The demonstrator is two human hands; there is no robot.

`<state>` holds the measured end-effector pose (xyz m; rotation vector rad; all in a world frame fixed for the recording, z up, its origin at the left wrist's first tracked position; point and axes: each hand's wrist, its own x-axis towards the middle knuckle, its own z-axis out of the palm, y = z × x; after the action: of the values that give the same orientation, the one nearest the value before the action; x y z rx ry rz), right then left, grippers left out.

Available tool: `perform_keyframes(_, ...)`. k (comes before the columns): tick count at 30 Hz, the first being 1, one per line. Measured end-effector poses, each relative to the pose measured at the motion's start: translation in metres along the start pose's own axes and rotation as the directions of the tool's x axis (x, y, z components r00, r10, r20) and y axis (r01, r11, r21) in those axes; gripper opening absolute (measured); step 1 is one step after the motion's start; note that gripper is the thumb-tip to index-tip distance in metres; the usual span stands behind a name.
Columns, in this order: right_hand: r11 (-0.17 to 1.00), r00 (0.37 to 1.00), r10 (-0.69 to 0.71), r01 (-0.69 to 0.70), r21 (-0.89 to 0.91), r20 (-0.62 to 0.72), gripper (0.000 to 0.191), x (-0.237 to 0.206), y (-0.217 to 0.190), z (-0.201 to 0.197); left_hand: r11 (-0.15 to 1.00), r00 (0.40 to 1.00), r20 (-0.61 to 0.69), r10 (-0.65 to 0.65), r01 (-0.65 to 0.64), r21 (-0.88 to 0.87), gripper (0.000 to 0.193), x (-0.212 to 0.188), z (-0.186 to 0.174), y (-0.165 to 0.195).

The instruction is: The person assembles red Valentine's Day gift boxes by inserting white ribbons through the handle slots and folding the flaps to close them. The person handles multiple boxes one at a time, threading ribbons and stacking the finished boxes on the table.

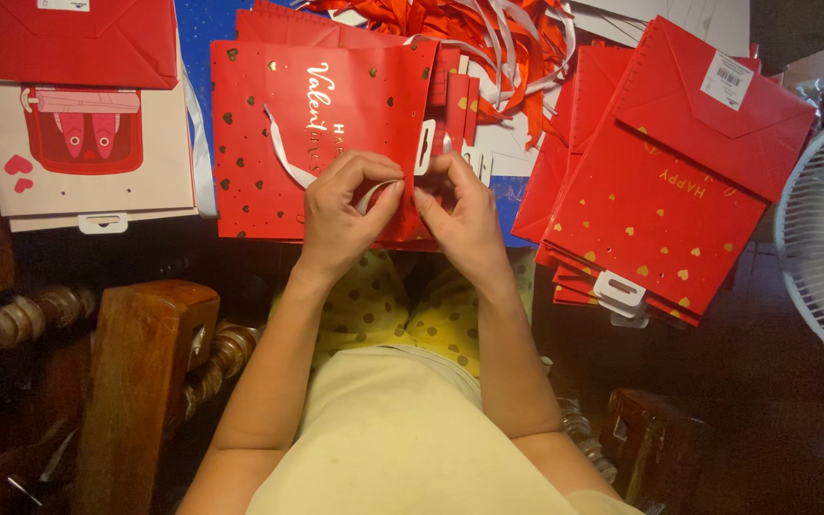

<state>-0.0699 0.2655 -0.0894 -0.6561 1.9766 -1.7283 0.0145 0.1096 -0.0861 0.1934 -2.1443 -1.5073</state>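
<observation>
Here both hands, left hand (340, 215) and right hand (460, 215), pinch fingers on one white ribbon (283, 157) of one red bag (317, 114).

A single head-worn view is given. The hands and red gift bag (321, 133) are seen steeply from above, at close range.

top: plain cream, sleeveless | bottoms: yellow with dark dots (arms bare)
</observation>
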Motion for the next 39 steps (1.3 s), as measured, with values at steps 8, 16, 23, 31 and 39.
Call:
perform_keyframes(8, 0.953, 0.989, -0.145, 0.145, -0.266, 0.017, 0.028, -0.006, -0.018, 0.01, 0.98, 1.0, -0.002, -0.021, 0.02, -0.2, 0.011, -0.005, -0.002, -0.016)
perform_keyframes(16, 0.945, 0.999, -0.029, 0.041, -0.323, 0.043, 0.036, 0.005, -0.028, 0.006, 0.934, 0.985, 0.01, -0.175, 0.169, -0.315, 0.005, -0.01, -0.004, -0.015)
perform_keyframes(23, 0.93, 0.999, -0.001, 0.012, -0.367, 0.032, 0.028, 0.006, -0.018, 0.005, 0.79, 0.986, 0.014, -0.167, 0.142, -0.596, 0.009, -0.008, -0.005, -0.021)
perform_keyframes(31, 0.922, 0.993, -0.117, 0.099, -0.375, -0.025, 0.017, 0.003, -0.01, 0.008, 0.704, 0.98, 0.017, -0.196, 0.153, -0.694, 0.015, -0.007, -0.001, -0.036)
perform_keyframes(39, 0.972, 0.995, -0.028, 0.005, -0.236, -0.095, 0.016, -0.002, -0.019, 0.0, 0.806, 0.975, 0.024, -0.221, 0.196, -0.558, 0.019, -0.007, 0.002, -0.027)
